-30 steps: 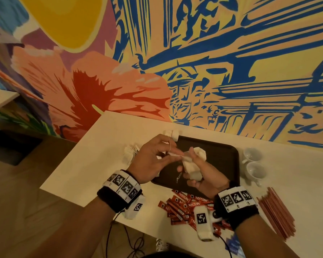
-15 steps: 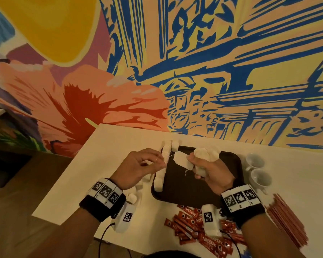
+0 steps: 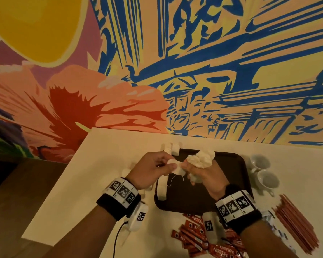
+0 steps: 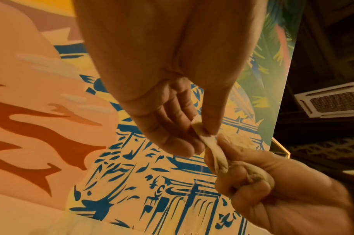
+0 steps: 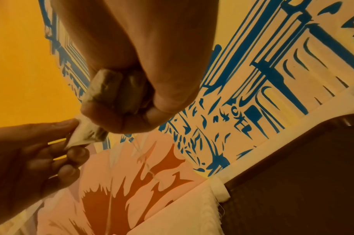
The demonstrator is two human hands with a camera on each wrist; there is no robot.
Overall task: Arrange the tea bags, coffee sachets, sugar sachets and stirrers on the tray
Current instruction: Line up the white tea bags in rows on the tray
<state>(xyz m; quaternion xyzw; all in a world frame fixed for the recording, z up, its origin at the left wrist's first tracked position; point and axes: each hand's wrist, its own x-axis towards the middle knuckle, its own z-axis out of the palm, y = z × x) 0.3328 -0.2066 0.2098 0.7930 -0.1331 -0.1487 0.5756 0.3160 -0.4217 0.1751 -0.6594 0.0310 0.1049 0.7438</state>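
Observation:
Above the dark tray (image 3: pixel 237 185), my right hand (image 3: pixel 203 174) grips a bunch of white tea bags (image 3: pixel 200 158), their ends poking above the fist. My left hand (image 3: pixel 157 167) pinches one tea bag (image 3: pixel 175 166) at the edge of that bunch, thumb against fingertips. In the left wrist view the pinched tea bag (image 4: pixel 210 146) runs between both hands, and its thin string hangs below. The right wrist view shows the same tea bag (image 5: pixel 85 135) and the bunch (image 5: pixel 103 89) in the fist. A column of tea bags (image 3: pixel 161 190) lies along the tray's left edge.
Red coffee sachets (image 3: pixel 198 237) lie heaped at the table's near edge below the tray. Brown stirrers (image 3: pixel 295 226) lie in a stack at the right. Two white cups (image 3: pixel 265 174) stand right of the tray. More tea bags (image 3: pixel 172 149) sit at the tray's far left corner.
The head view shifted and the tray sits lower in the frame. My left hand came back to the bunch and now pinches one tea bag beside my right hand.

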